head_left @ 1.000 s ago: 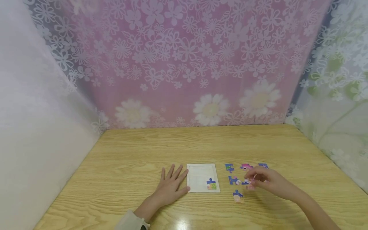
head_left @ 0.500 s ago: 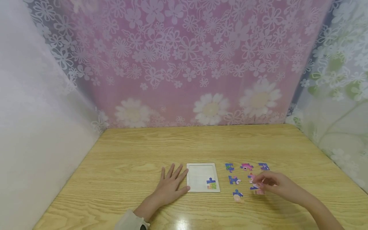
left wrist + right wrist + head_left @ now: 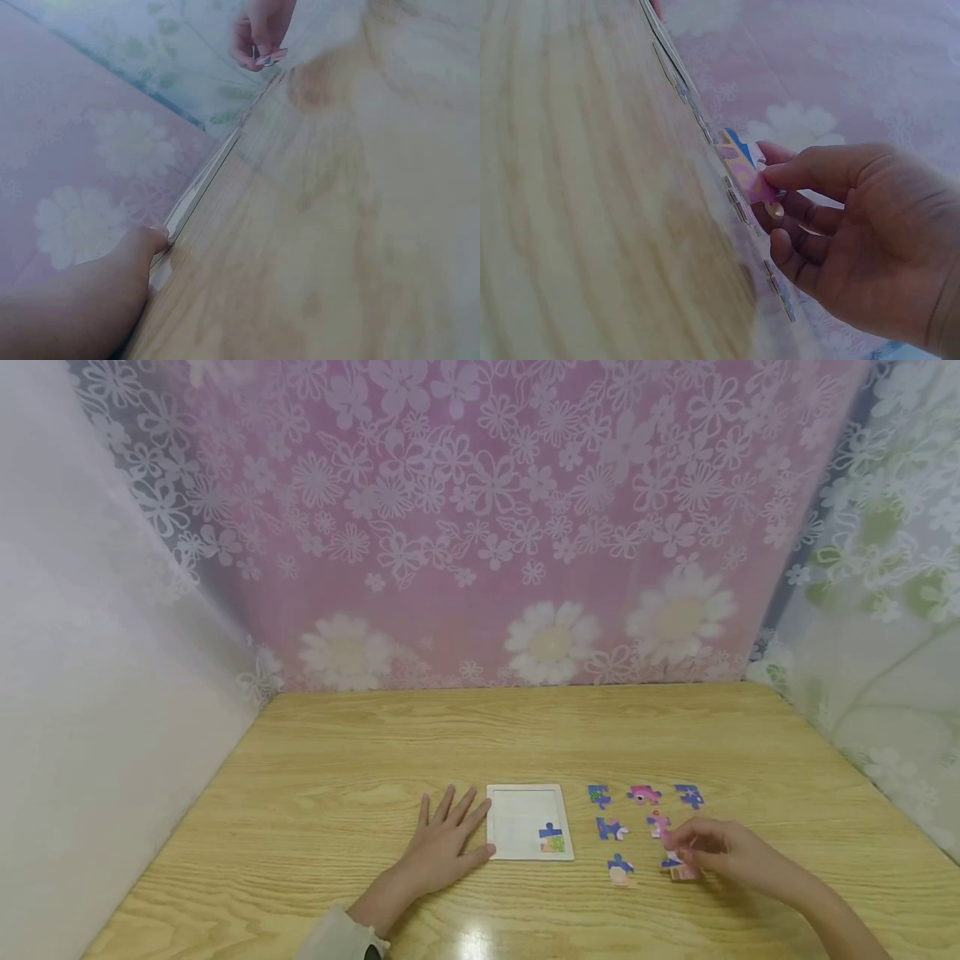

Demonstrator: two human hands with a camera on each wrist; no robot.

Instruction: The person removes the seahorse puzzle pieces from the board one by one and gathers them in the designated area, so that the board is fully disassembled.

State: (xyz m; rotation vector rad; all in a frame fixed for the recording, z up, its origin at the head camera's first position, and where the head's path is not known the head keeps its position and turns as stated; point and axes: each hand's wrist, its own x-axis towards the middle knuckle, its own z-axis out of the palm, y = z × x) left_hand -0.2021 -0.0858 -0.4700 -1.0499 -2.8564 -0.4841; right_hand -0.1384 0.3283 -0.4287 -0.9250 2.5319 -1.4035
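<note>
My left hand (image 3: 442,839) lies spread flat on the table, its thumb and fingertips at the left rim of a white puzzle tray (image 3: 525,788). A blue, green and peach jigsaw piece (image 3: 552,841) lies in the tray's lower right corner. To the right of the tray, my right hand (image 3: 731,852) pinches a pink, blue and peach jigsaw piece (image 3: 742,169) between thumb and fingers, low over the tabletop. Left of that hand is a pink jigsaw piece (image 3: 659,824) on the table. The left wrist view shows the tray edge-on beside the left hand.
Several loose jigsaw pieces lie right of the tray: a blue-green one (image 3: 598,796), a pink one with an eye (image 3: 644,794), a blue one with a star (image 3: 688,795), and two more (image 3: 611,829) below. Flowered cloth (image 3: 480,568) surrounds the wooden table (image 3: 360,743).
My right hand has moved right and nearer to me, carrying the pinched jigsaw piece. The pink piece and the blue star piece it partly covered now show. My left hand stays in place.
</note>
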